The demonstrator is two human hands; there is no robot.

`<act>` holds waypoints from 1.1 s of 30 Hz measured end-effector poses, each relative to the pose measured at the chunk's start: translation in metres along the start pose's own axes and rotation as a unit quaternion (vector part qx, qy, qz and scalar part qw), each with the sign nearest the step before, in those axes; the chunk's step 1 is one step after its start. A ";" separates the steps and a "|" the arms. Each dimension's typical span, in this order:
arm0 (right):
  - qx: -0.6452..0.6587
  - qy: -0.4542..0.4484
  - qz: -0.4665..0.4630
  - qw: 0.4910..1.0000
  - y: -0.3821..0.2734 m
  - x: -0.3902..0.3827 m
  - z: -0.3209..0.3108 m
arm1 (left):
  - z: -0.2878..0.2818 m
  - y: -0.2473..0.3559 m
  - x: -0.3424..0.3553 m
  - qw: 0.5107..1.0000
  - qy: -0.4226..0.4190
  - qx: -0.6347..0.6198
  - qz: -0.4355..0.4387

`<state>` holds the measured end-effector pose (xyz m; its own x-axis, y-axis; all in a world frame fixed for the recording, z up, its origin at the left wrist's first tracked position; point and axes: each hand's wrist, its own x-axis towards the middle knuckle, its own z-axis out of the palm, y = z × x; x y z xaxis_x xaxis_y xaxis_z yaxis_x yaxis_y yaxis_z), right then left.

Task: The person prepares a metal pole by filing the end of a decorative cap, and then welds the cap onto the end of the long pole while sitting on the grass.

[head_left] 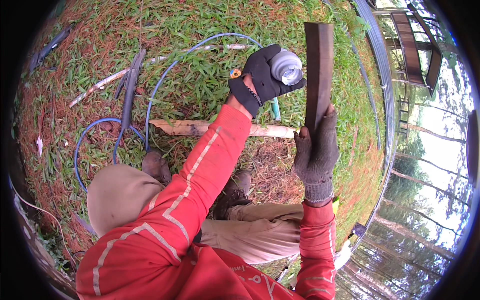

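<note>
On the grass (200, 20), a person in a red top (150, 250) and khaki trousers (255, 235) has both gloved hands out in front. Blue hose (218, 34) loops over the ground at left and passes behind the left hand (261, 74). Pale peeled pole (272, 131) lies on the ground, partly behind the left sleeve. Dark wooden plank (319, 70) is right of centre, near-upright in view, lower end in the right hand (317, 152): grey knit glove, clamped on it, thumb on the left side, fingers on the right. Left hand, black glove, curled tight round a grey rounded object (286, 58), just left of the plank, shiny round end showing. Can't tell if it's a container or what is inside. Teal piece (275, 108) just below the left glove, can't tell if joined to the grey object. Small orange round thing (235, 73) sits beside the left wrist
</note>
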<state>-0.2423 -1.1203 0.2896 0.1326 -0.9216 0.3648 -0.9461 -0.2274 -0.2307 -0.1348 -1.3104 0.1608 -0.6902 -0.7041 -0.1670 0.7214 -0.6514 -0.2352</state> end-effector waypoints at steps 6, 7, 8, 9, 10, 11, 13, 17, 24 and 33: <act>-0.021 -0.078 0.004 0.997 -0.002 0.005 0.003 | -0.020 0.005 0.004 0.966 -0.247 -0.032 -0.068; -0.023 -0.020 -0.035 0.999 0.000 0.001 0.000 | -0.016 -0.004 0.005 0.988 -0.155 -0.003 -0.023; -0.022 -0.019 -0.035 0.999 -0.001 0.003 0.002 | -0.015 -0.006 0.006 0.997 -0.059 0.038 0.020; -0.029 -0.012 -0.053 0.998 -0.001 0.007 0.006 | -0.017 -0.001 0.007 0.998 -0.062 0.021 0.014; -0.036 -0.004 -0.071 0.997 -0.002 0.008 0.009 | -0.018 0.005 0.005 0.998 -0.064 0.003 0.009; -0.026 -0.088 0.029 0.995 -0.007 0.011 0.009 | -0.013 0.008 -0.004 0.986 -0.162 0.040 0.020; -0.020 -0.081 -0.001 0.997 0.000 0.007 0.009 | -0.019 0.011 -0.001 0.978 -0.197 0.062 0.027; -0.017 -0.030 -0.041 0.999 -0.002 0.004 -0.001 | -0.003 -0.003 -0.004 0.980 -0.025 0.177 0.081; 0.031 -0.035 0.023 0.999 0.010 0.006 -0.004 | -0.007 0.039 -0.004 0.992 -0.069 0.090 0.053; 0.058 0.016 0.033 0.998 0.023 -0.002 -0.024 | -0.116 0.072 -0.003 0.813 0.206 0.538 0.088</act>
<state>-0.2712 -1.1160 0.3058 0.0601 -0.9260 0.3728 -0.9117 -0.2030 -0.3571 -0.0872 -1.3221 0.0335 -0.3726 -0.8028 -0.4655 0.2896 -0.5771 0.7636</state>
